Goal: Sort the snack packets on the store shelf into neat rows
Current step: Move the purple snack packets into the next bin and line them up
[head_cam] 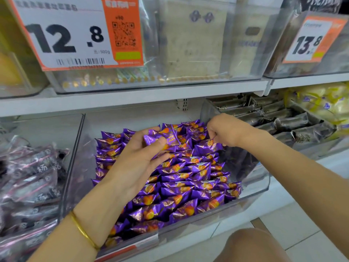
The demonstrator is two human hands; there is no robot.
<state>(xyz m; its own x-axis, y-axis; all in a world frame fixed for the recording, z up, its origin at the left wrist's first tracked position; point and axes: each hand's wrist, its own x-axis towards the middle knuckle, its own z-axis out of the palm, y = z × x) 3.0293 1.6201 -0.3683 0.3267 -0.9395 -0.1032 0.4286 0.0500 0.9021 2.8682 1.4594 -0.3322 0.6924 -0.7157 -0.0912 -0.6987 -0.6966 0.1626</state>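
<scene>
A clear plastic bin on the lower shelf is full of purple snack packets with orange pictures, lying in rough rows. My left hand is over the middle of the bin and grips a small stack of purple packets between thumb and fingers. My right hand is at the bin's back right, its fingers curled down and pinching a purple packet at the right end of a row.
A bin of dark packets with pink edges stands to the left. Black packets and yellow packets fill bins to the right. An upper shelf with price tags hangs close above. My knee is low right.
</scene>
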